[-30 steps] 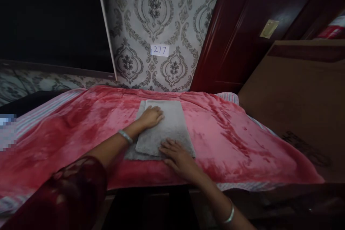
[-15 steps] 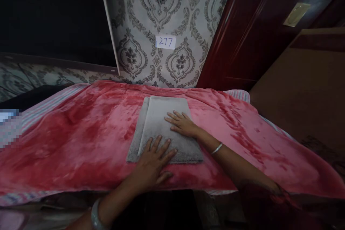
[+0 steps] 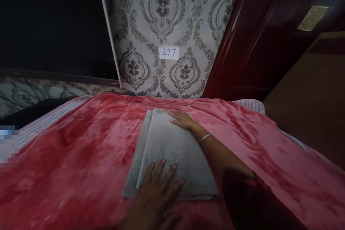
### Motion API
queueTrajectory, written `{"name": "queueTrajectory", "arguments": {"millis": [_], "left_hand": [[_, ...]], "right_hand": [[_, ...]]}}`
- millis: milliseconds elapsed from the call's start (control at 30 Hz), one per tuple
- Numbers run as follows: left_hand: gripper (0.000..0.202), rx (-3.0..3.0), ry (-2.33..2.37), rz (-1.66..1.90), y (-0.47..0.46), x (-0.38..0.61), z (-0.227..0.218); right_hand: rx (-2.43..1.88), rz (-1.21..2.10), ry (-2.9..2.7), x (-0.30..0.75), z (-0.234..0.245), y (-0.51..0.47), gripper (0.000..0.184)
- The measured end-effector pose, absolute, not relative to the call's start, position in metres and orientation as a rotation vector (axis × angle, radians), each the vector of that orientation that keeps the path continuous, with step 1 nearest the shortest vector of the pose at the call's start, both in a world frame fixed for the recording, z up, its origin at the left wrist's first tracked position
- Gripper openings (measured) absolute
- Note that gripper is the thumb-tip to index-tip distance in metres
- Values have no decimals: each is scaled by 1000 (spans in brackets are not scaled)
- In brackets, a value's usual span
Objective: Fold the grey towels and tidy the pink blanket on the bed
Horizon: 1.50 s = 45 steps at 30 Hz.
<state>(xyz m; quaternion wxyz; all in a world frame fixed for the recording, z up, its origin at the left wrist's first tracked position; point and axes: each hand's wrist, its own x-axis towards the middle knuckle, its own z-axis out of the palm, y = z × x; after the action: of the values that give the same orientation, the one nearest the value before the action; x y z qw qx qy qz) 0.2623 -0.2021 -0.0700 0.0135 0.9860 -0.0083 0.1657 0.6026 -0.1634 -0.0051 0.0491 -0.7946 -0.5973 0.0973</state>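
Bed: red fleece blanket (image 3: 67, 158) over striped sheet (image 3: 51, 118) | Wall: damask wallpaper (image 3: 161, 18), paper label (image 3: 169, 53) reading "277" | Right: dark red door (image 3: 250, 43), brass plate (image 3: 312, 18), brown panel (image 3: 309, 97)

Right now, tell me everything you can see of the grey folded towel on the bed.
The grey folded towel is a rectangle with a soft, short pile, paler across the middle and darker towards its edges. It lies flat, folded, with a narrow strip of a lower layer showing along its left side. It rests near the middle of a pink-red plush blanket. The open left hand presses on its near edge, and the fingers of the right hand lie flat on its far edge.
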Motion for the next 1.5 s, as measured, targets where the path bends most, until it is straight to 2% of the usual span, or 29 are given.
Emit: {"name": "queueTrajectory", "arguments": {"millis": [133, 300, 400, 500, 633, 800, 1067, 1133, 1300, 1500], "left_hand": [[100, 3068, -58, 531, -197, 266, -82], [84, 3033, -2, 491, -205, 259, -60], [83, 3006, 10, 508, -209, 254, -48], [80, 2983, 17, 578, -208, 253, -49], [71, 2964, 114, 770, -204, 248, -58], [82, 3028, 270, 817, -204, 239, -76], [98, 3181, 241, 1025, -194, 248, -107], [93, 3223, 261, 1133, -192, 252, -106], [65, 3167, 268, 1372, -192, 262, -112], [70, 3093, 296, 1376, -191, 264, -127]], "right_hand": [[-2414, 273, -1791, 607, -11, -159, 67], [-2476, 216, -1780, 598, -4, -161, 67], [-2520, 109, -1799, 579, 8, -165, 62], [-2390, 39, -1917, 547, 17, -177, 58], [-2148, 116, -2181, 498, 13, -206, 57], [-1915, 238, -2434, 481, 2, -206, 59], [-2199, 235, -2194, 526, -1, -113, 66], [-2231, 228, -2136, 533, -4, -94, 67], [-2304, 250, -1968, 544, -11, -68, 66], [-2260, 216, -1961, 549, -17, -66, 64]]}}
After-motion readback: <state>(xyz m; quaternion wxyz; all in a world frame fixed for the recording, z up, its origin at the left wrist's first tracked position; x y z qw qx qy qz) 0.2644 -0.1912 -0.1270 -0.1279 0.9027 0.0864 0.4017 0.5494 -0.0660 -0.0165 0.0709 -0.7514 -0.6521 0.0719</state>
